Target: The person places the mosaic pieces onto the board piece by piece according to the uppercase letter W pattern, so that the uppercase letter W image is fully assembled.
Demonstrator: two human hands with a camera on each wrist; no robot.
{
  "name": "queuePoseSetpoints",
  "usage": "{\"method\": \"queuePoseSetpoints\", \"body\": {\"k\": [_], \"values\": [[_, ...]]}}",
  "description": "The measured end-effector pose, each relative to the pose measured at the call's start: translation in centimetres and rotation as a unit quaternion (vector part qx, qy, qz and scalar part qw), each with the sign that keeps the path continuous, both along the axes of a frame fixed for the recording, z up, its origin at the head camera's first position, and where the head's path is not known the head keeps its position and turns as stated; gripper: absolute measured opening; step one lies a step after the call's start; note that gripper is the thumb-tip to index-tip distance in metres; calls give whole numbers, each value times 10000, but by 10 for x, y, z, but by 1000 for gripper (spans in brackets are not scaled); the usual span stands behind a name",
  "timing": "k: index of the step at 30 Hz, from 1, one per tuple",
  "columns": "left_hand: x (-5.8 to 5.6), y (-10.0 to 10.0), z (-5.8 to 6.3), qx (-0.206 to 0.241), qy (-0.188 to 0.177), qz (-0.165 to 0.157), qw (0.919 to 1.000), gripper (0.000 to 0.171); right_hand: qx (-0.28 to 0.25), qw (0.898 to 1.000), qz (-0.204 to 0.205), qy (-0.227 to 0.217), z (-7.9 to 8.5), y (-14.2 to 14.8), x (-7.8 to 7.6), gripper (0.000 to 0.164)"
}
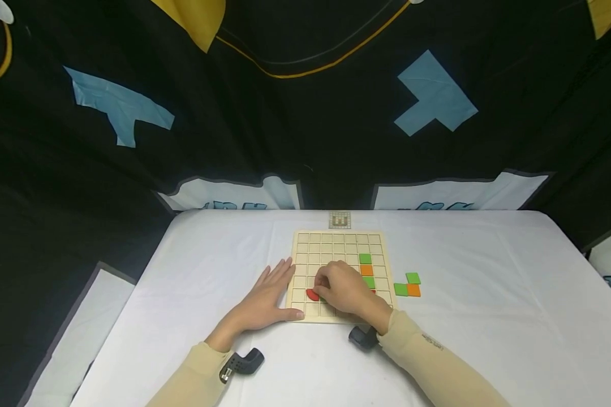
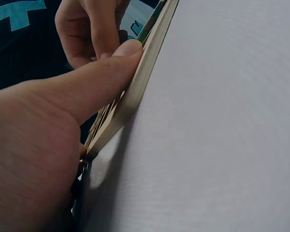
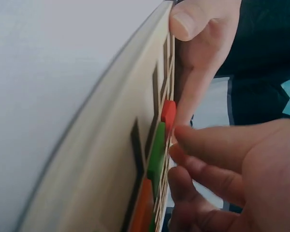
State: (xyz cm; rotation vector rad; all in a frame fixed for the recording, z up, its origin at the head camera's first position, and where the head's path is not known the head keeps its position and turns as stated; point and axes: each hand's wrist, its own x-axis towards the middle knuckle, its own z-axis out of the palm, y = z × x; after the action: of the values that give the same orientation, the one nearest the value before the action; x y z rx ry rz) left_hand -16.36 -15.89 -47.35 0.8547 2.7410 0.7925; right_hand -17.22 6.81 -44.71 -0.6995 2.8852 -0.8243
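A wooden grid board (image 1: pixel 336 247) lies on the white table, with square colored tiles in some of its cells. My left hand (image 1: pixel 267 297) is spread along the board's left edge, with its thumb (image 2: pixel 116 67) on the front left corner. Over the lower part of the board, my right hand (image 1: pixel 343 285) has curled fingers and pinches a red piece with a rounded edge (image 1: pixel 312 294). In the right wrist view the fingertips are right at this red piece (image 3: pixel 168 113). Beside it sit a green tile (image 3: pixel 156 154) and an orange tile (image 3: pixel 142 208). My right hand partly hides the tiles under it.
Right of the board lie loose tiles: two green ones (image 1: pixel 413 278) and an orange one (image 1: pixel 413 290). A small patterned square (image 1: pixel 340 220) is at the board's far edge. A dark curtain (image 1: pixel 305 124) hangs behind the white table (image 1: pixel 489 282).
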Motion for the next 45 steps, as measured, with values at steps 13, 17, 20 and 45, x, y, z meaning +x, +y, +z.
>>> {"method": "queuePoseSetpoints", "body": {"k": [13,17,20,45], "values": [[0,1,0,60,-87,50,9999,106,260,9988,205,361,-1,0,7,17],[0,1,-1,37,-111,64,9999,106,370,9980,175,475,-2,-1,8,17],[0,1,-1,22,-112,73,9999,106,428,9974,149,553,-2,-1,8,17],[0,2,-2,-15,-56,63,10000,106,-646,9970,-342,253,7,37,16,19]]}}
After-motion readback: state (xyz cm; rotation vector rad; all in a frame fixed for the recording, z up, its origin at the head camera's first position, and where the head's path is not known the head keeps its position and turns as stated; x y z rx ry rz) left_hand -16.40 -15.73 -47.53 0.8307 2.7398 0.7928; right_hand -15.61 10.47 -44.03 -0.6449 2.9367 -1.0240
